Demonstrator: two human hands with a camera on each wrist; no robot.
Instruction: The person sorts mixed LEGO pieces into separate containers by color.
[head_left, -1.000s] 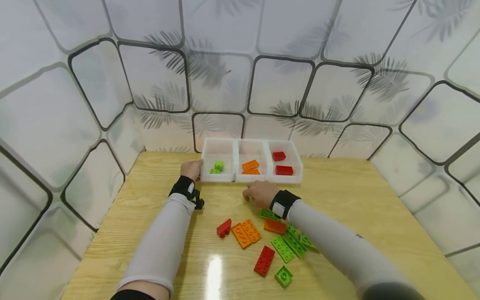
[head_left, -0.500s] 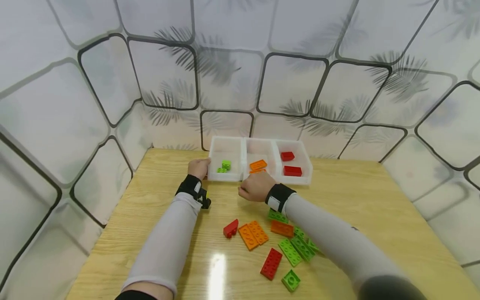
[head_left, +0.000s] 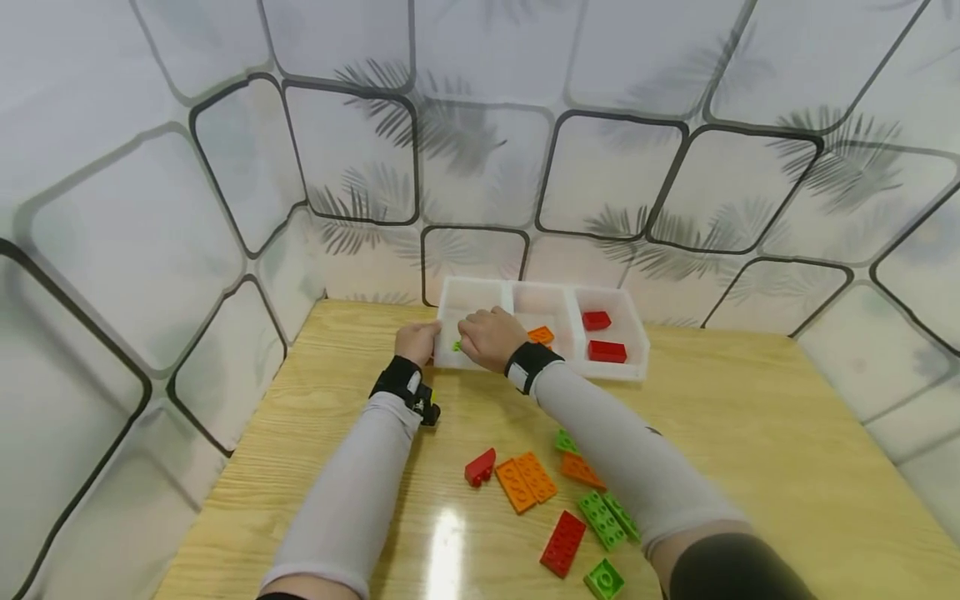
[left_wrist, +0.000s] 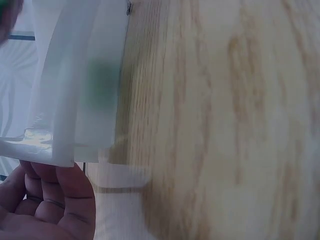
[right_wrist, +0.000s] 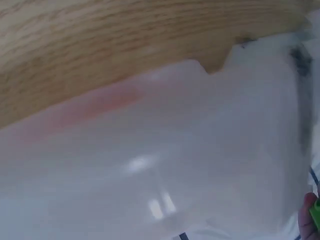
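In the head view, a white three-compartment tray (head_left: 536, 372) stands at the back of the table. My left hand (head_left: 417, 342) grips its left end; the left wrist view has the curled fingers (left_wrist: 76, 185) against the tray's end wall. My right hand (head_left: 491, 337) is over the left and middle compartments and pinches a green toy brick (right_wrist: 315, 214), seen at the edge of the right wrist view. Orange bricks (head_left: 541, 335) lie in the middle compartment, red bricks (head_left: 607, 352) in the right one. The right hand mostly hides the green bricks in the left compartment.
On the table in front lie a red sloped brick (head_left: 480, 467), two orange bricks (head_left: 527, 481), a red brick (head_left: 562, 543) and several green bricks (head_left: 602, 520). My right forearm covers part of this group. A patterned curtain (head_left: 480, 167) hangs behind the table.
My right hand has risen from the loose bricks and moved forward and left over the tray. My left hand stays at the tray's end. The head view has shifted slightly left.
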